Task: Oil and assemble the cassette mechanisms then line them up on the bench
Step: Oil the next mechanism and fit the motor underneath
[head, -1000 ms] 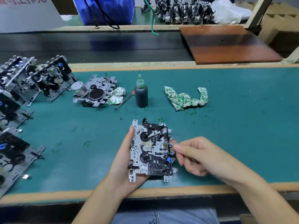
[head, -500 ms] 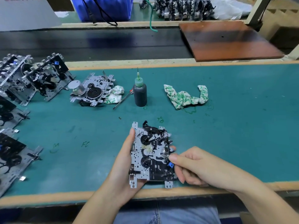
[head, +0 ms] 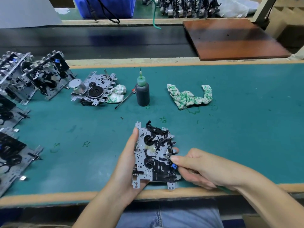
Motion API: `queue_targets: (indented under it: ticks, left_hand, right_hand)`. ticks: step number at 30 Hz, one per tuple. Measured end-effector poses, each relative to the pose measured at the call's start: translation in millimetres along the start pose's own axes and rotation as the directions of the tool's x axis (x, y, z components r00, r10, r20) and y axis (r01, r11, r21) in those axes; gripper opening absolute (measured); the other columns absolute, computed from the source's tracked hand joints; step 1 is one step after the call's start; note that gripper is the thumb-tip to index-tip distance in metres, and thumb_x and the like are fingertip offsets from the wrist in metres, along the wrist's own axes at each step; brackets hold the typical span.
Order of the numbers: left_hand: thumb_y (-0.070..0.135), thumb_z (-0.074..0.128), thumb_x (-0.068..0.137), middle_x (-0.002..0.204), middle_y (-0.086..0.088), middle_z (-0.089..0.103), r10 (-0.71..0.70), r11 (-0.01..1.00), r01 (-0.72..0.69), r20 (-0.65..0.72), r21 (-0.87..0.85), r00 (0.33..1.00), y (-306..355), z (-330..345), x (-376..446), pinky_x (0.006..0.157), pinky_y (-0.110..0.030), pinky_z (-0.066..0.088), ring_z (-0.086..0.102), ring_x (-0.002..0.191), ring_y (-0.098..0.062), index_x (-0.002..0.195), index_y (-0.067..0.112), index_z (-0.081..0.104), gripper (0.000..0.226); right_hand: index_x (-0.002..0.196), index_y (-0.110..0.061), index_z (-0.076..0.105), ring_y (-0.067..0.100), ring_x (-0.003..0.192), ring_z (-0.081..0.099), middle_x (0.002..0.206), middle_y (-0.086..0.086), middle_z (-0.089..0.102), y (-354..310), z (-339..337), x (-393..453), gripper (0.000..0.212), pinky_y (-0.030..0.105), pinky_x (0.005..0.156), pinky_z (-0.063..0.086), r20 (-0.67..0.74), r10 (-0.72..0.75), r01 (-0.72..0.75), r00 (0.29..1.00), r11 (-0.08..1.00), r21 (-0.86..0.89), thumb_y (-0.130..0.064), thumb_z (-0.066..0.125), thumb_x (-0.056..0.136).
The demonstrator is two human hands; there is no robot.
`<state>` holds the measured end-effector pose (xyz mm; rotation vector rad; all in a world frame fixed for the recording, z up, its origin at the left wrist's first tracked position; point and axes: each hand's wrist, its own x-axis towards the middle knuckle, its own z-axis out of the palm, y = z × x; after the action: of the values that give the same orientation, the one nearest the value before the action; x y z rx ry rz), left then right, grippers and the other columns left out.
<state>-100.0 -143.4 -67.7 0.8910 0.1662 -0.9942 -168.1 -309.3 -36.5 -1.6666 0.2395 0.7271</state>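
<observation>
I hold the cassette mechanism (head: 154, 155) just above the near edge of the green bench (head: 246, 129), face up, its long axis running away from me with the black lever end farthest. My left hand (head: 126, 165) cradles it from beneath, thumb curled over the left edge. My right hand (head: 202, 167) has its fingers curled, thumb and forefinger pinching at the mechanism's right edge just above the small blue part (head: 174, 166). The oil bottle (head: 142, 92) stands upright farther back.

Approx count: 1 mechanism (head: 154, 155) in hand, 1 loose (head: 94, 90) upper left of centre, 4+ at left edge, 1 oil bottle (head: 142, 94), 2 rags, 1 probe (head: 125, 100).
</observation>
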Motion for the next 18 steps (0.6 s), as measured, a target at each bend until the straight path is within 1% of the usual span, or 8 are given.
queue_targets:
  ticks: [5, 7, 10, 13, 15, 17, 18]
  left_hand:
    - [0.059, 0.035, 0.090, 0.112, -0.021, 0.067, 0.009, 1.000, -0.009, -0.019, 0.029, 1.000, -0.4, 0.5, -0.4, 0.081, -0.037, 0.058, 0.066, 0.103, -0.031, 0.105, 0.012, 0.073, 0.062]
    - [0.058, 0.035, 0.090, 0.112, -0.022, 0.067, 0.014, 0.999, -0.013, -0.024, 0.031, 1.000, -0.1, 1.5, -0.3, 0.080, -0.037, 0.058, 0.066, 0.103, -0.032, 0.104, 0.011, 0.073, 0.062]
    - [0.057, 0.037, 0.090, 0.109, -0.023, 0.068, 0.025, 0.999, -0.024, -0.031, 0.029, 0.999, 0.6, 4.0, -0.2, 0.077, -0.038, 0.059, 0.068, 0.099, -0.032, 0.100, 0.009, 0.075, 0.062]
    - [0.059, 0.035, 0.090, 0.111, -0.024, 0.067, -0.010, 1.000, 0.010, -0.026, 0.010, 1.000, 2.2, 5.2, -1.8, 0.080, -0.038, 0.058, 0.066, 0.102, -0.033, 0.102, 0.008, 0.074, 0.065]
    - [0.062, 0.035, 0.088, 0.117, -0.024, 0.064, -0.067, 0.998, 0.067, 0.002, -0.020, 0.998, 6.9, 4.2, -3.5, 0.086, -0.040, 0.056, 0.064, 0.107, -0.034, 0.107, 0.006, 0.072, 0.069]
    - [0.063, 0.037, 0.087, 0.126, -0.023, 0.059, -0.141, 0.986, 0.145, 0.049, -0.085, 0.989, 13.0, 2.4, -5.8, 0.092, -0.043, 0.052, 0.060, 0.113, -0.036, 0.114, 0.002, 0.067, 0.073]
    - [0.063, 0.038, 0.087, 0.129, -0.024, 0.057, -0.163, 0.977, 0.171, 0.071, -0.127, 0.984, 15.8, 1.8, -7.1, 0.096, -0.046, 0.049, 0.058, 0.115, -0.039, 0.116, 0.000, 0.065, 0.075]
  right_hand:
    - [0.042, -0.018, 0.035, 0.008, 0.027, 0.020, 0.030, -0.005, 0.023, 1.9, -2.8, 1.3, 0.060, 0.017, 0.034, 0.019, 0.037, 0.010, -0.009, 0.999, 1.000, -0.027, -0.037, 0.036, 0.100]
    - [0.043, -0.019, 0.033, 0.008, 0.027, 0.019, 0.031, -0.007, 0.022, 2.6, -3.6, 1.1, 0.061, 0.017, 0.034, 0.020, 0.028, -0.001, 0.003, 1.000, 0.998, -0.060, -0.039, 0.036, 0.100]
    - [0.042, -0.021, 0.034, 0.009, 0.028, 0.021, 0.032, -0.008, 0.021, 4.4, -2.3, 1.1, 0.061, 0.016, 0.035, 0.022, -0.047, -0.042, 0.033, 0.998, 0.985, -0.170, -0.044, 0.036, 0.099]
    - [0.040, -0.019, 0.041, 0.008, 0.027, 0.026, 0.028, -0.008, 0.027, 8.2, 1.9, 0.0, 0.064, 0.012, 0.038, 0.025, -0.135, -0.088, 0.051, 0.987, 0.965, -0.256, -0.053, 0.035, 0.094]
    - [0.040, -0.019, 0.045, 0.007, 0.027, 0.027, 0.027, -0.006, 0.031, 9.8, 3.9, -1.3, 0.063, 0.012, 0.041, 0.028, -0.181, -0.118, 0.078, 0.976, 0.973, -0.217, -0.053, 0.036, 0.092]
    - [0.040, -0.020, 0.045, 0.008, 0.027, 0.028, 0.026, -0.004, 0.032, 8.8, 2.7, -3.4, 0.062, 0.014, 0.048, 0.039, -0.235, -0.160, 0.142, 0.959, 0.985, -0.095, -0.046, 0.035, 0.095]
    - [0.041, -0.020, 0.046, 0.008, 0.027, 0.028, 0.026, -0.003, 0.032, 8.1, 1.3, -4.8, 0.061, 0.014, 0.050, 0.043, -0.266, -0.180, 0.181, 0.947, 0.983, -0.020, -0.043, 0.034, 0.095]
